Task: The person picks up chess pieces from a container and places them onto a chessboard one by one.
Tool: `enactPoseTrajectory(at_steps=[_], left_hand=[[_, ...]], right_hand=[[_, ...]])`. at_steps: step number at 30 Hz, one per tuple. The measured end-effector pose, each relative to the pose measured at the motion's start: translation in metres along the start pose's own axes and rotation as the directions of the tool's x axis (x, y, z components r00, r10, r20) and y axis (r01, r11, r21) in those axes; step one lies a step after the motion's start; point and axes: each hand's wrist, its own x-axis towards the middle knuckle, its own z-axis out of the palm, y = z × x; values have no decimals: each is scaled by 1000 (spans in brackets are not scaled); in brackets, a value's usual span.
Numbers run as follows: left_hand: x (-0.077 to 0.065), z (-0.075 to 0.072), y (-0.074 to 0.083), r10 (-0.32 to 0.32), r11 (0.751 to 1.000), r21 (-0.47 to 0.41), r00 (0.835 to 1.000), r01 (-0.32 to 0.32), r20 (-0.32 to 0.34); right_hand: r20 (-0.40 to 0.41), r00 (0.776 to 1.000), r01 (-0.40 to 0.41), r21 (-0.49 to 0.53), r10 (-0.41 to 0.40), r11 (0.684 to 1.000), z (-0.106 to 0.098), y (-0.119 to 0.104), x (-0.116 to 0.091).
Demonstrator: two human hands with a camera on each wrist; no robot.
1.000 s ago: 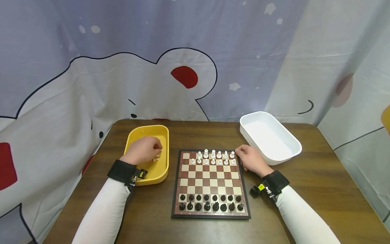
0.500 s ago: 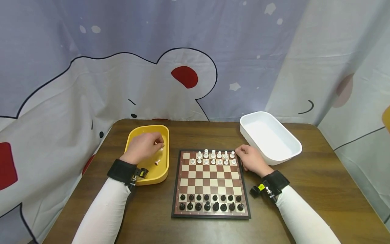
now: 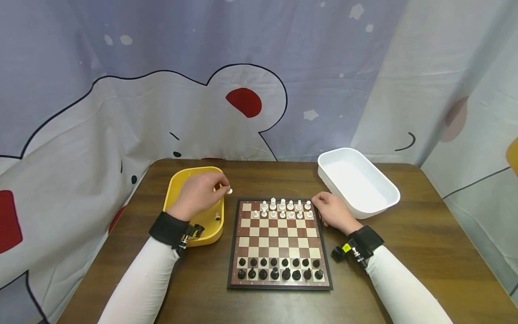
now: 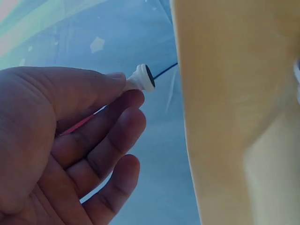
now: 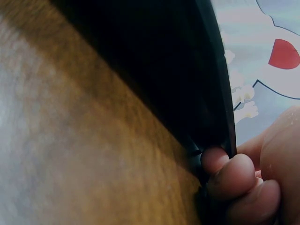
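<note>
My left hand (image 3: 198, 192) pinches a white chess piece (image 4: 140, 78) between thumb and index finger, over the right rim of the yellow tray (image 3: 208, 227). Its dark-bottomed base points outward; the top is hidden by the fingers. Another small chess piece (image 3: 217, 217) lies in the tray. At the far right corner of the chessboard (image 3: 273, 231), my right hand (image 3: 333, 211) grips the edge, fingertips (image 5: 232, 176) curled against its side. White chess pieces (image 3: 283, 207) stand in two rows at the board's far side, with bare squares at the left end. Black chess pieces (image 3: 275, 273) fill the two near rows.
A white basin (image 3: 358, 180) stands on the wooden table (image 3: 421, 234) just beyond my right hand. Behind the table hangs a patterned curtain (image 3: 315, 81). The yellow tray sits left of the board, a strip of table between them.
My left hand has risen from inside the yellow tray and moved right to its rim, carrying the white chess piece. A piece left in the tray has come into view. My right hand stays put.
</note>
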Motion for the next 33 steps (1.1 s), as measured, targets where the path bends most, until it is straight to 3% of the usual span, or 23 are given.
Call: enactPoseTrajectory(at_steps=[20,33], left_hand=[[16,17,25,42,999,3,994,-42,97],[20,36,23,66,996,45,983,-74,170]], right_hand=[[-3,1000,-8,17,8,1000,-1,0,1],[-3,1000,-3,11,3,1000,0,1,0]])
